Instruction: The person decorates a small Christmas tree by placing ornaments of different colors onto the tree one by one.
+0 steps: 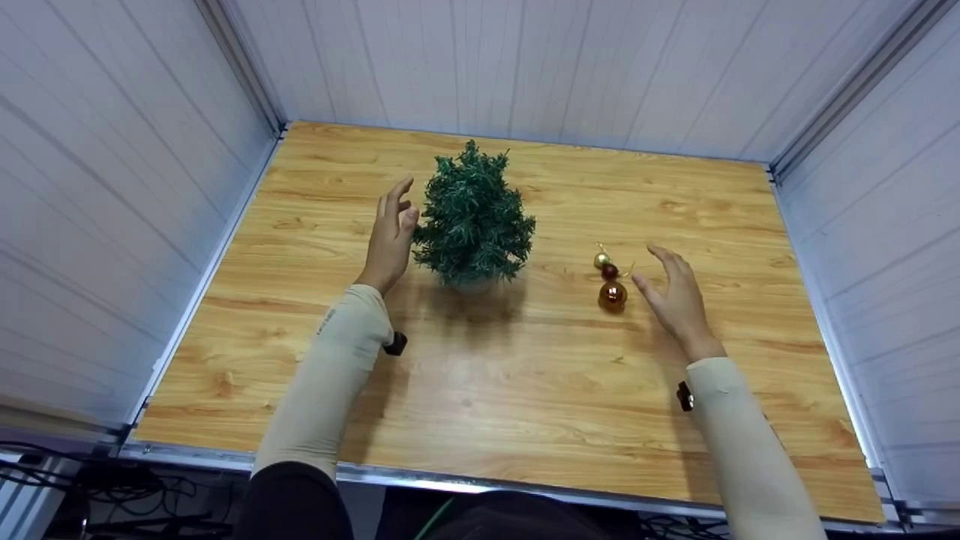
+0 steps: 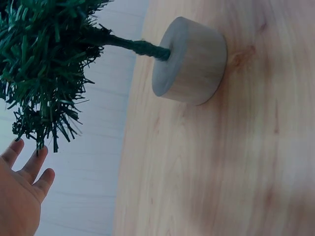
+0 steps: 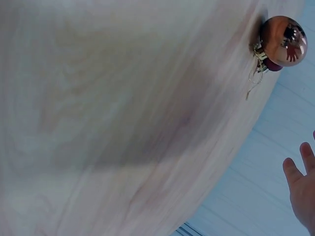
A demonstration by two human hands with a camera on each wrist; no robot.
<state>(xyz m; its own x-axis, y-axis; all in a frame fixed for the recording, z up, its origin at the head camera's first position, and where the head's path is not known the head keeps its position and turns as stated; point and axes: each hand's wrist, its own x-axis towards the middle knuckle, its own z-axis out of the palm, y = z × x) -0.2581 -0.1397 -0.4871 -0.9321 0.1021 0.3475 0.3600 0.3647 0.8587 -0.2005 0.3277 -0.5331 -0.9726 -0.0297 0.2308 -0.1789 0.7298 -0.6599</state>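
Observation:
A small green artificial Christmas tree (image 1: 472, 217) stands upright left of the table's middle. Its thin stem rises from a round wooden base (image 2: 199, 61), seen in the left wrist view. Beside the tree's left side is my left hand (image 1: 390, 236), fingers spread and holding nothing; whether a fingertip touches the branches I cannot tell. Three baubles lie close together to the right: a shiny copper one (image 1: 613, 297), a dark red one (image 1: 609, 271) and a small gold one (image 1: 601, 259). Just right of them hovers my right hand (image 1: 679, 300), its fingers extended, with nothing in it.
The wooden table (image 1: 487, 405) has pale panel walls at its back (image 1: 480, 67) and on both sides. A metal edge runs along the front. Dark cables (image 1: 112, 480) lie below the table at the lower left.

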